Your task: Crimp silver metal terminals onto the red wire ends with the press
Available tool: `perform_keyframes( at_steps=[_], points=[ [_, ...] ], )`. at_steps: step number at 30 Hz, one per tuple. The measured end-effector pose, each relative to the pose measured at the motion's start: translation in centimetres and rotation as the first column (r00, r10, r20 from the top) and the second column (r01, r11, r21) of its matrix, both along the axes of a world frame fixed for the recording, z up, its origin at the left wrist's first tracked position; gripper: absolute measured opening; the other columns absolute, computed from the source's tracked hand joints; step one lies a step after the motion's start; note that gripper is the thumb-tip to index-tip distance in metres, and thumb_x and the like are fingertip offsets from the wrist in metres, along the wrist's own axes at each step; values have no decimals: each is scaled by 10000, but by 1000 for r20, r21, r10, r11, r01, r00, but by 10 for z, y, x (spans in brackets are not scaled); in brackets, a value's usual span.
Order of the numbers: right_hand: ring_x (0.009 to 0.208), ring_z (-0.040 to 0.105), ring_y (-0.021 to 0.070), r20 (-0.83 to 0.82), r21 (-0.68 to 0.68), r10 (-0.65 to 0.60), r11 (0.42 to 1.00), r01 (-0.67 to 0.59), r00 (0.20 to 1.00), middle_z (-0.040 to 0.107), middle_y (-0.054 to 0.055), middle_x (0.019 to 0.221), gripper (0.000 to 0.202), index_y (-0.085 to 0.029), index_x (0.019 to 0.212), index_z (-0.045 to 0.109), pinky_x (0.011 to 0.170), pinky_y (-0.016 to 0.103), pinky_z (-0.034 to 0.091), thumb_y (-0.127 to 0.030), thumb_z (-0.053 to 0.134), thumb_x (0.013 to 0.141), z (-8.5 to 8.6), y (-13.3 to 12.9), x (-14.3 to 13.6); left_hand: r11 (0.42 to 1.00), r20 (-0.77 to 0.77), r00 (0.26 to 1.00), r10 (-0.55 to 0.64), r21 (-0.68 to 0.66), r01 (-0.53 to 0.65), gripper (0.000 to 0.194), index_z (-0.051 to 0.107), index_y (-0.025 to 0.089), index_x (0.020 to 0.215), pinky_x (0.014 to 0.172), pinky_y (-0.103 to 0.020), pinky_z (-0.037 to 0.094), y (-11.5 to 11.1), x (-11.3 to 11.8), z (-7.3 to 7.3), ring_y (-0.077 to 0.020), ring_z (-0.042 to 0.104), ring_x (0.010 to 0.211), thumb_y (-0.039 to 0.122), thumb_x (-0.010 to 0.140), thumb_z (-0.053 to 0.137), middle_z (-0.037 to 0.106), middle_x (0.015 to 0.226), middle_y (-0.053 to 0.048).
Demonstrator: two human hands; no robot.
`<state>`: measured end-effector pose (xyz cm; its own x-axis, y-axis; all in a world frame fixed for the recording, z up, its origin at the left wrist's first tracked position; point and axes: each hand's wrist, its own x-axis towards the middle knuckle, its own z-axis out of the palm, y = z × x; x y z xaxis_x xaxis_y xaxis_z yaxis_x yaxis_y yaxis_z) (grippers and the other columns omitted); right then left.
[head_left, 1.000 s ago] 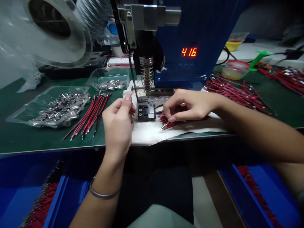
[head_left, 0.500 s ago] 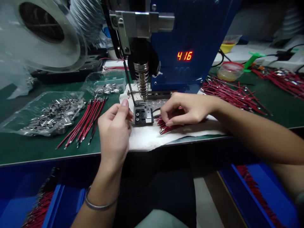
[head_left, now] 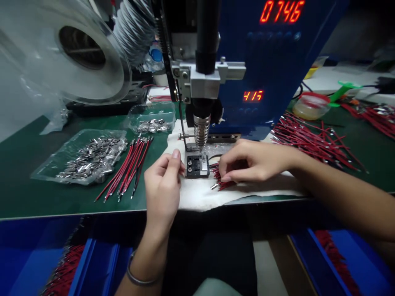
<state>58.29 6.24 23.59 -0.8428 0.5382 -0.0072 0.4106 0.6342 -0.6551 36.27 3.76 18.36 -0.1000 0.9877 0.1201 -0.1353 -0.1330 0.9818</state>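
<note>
- Two bare hands are at the bench edge, one on either side of a small black fixture (head_left: 197, 165) that sits on a white cloth (head_left: 199, 196).
- Left hand (head_left: 163, 181): its thumb lies against the bent forefinger just beside the fixture, other fingers curled in; from where I stand I cannot tell whether anything is pinched there. A metal bangle (head_left: 140, 281) circles the wrist.
- Right hand (head_left: 249, 162): thumb and fingers are bent low over a bundle of red wires (head_left: 218, 181), which lies on the cloth to the right of the fixture, metal ends showing; how firmly they grip, or which wire, is hidden.
- Straight above the fixture stands the sprung tip (head_left: 201, 129) of a blue machine (head_left: 271, 53); I cannot tell if it touches. Its upper display (head_left: 282, 11) shows 0746.
- Left of the left hand lies another bunch of red wires (head_left: 126, 166), with a few black ones, beside a clear tray (head_left: 46, 174) of small metal parts (head_left: 95, 156).
- Far right, beyond the right forearm, more red wires (head_left: 311, 137) lie heaped near a red-lidded tub (head_left: 311, 107).
</note>
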Motion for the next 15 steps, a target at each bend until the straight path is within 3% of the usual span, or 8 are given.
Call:
perform_keyframes(
  at_steps=[5,15],
  points=[
    [664,592,64,6,36,-30,999,29,1000,678,-4,796,197,-146,923,668,615,172,421,-284,528,930,3,-3,-3,1000,-41,999,20,-11,-20,356,533,141,643,393,-196,202,0,0,1,-45,260,424,420,852,609,386,529,25],
    [624,554,55,-214,231,-205,940,253,955,650,-11,742,153,-131,859,651,609,168,402,-244,560,909,-3,-1,-9,999,-111,993,33,-10,-34,372,534,155,634,434,-208,286,-1,1,1,-75,353,452,447,859,582,406,502,19]
  ],
)
